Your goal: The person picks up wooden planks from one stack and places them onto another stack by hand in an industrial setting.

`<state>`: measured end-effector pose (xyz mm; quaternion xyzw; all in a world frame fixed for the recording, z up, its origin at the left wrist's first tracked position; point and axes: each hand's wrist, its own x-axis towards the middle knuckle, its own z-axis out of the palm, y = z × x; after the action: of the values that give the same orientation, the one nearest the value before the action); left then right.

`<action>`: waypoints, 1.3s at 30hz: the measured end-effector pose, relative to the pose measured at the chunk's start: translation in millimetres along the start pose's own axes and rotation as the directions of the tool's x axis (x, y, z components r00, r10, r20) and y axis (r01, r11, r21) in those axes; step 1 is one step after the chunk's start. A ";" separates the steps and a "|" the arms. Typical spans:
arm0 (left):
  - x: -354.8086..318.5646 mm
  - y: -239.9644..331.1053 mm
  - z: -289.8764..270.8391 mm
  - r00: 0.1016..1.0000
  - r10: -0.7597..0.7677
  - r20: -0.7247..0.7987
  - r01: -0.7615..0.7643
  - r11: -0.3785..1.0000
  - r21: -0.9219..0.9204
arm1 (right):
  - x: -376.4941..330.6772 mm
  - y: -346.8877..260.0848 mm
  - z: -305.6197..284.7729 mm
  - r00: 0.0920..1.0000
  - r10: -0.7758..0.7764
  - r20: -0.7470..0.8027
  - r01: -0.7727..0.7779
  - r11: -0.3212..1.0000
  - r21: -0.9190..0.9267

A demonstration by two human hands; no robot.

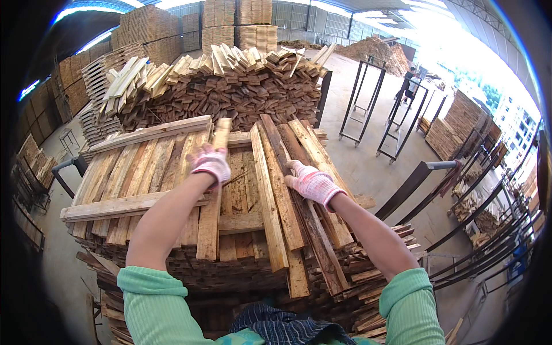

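Note:
Both my hands wear pink-and-white gloves. My left hand [210,165] grips a pale wooden plank [208,230], whose far end is smeared by motion. This plank lies over a layer of side-by-side boards, next to a gap where lower boards [241,192] show. On the right, my right hand [312,183] is closed over a dark, bark-edged plank [322,244] among several loose planks lying lengthwise; its fingertips are partly hidden. Left of it rests a lighter loose plank [270,213]. Two crosswise battens, a near one [126,206] and a far one [152,133], lie across the boards at left.
Behind the stack rises a big heap of short boards [224,95]. Black metal frames on wheels [362,103] stand on the concrete floor at right, with a dark post [408,187] nearer. A person [407,86] is far off. Tall pallet stacks [148,26] line the back.

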<state>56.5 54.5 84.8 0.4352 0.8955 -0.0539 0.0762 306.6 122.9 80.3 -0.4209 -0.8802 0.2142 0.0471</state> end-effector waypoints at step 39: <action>41.0 59.7 24.7 0.997 0.070 -0.039 -0.080 0.911 -0.404 | 4.9 92.4 -25.3 0.979 0.182 -0.094 -0.179 0.983 0.046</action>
<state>80.8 118.9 51.2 0.4446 0.8707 0.1411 0.1560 376.7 186.4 64.2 -0.5081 -0.8308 0.2132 0.0786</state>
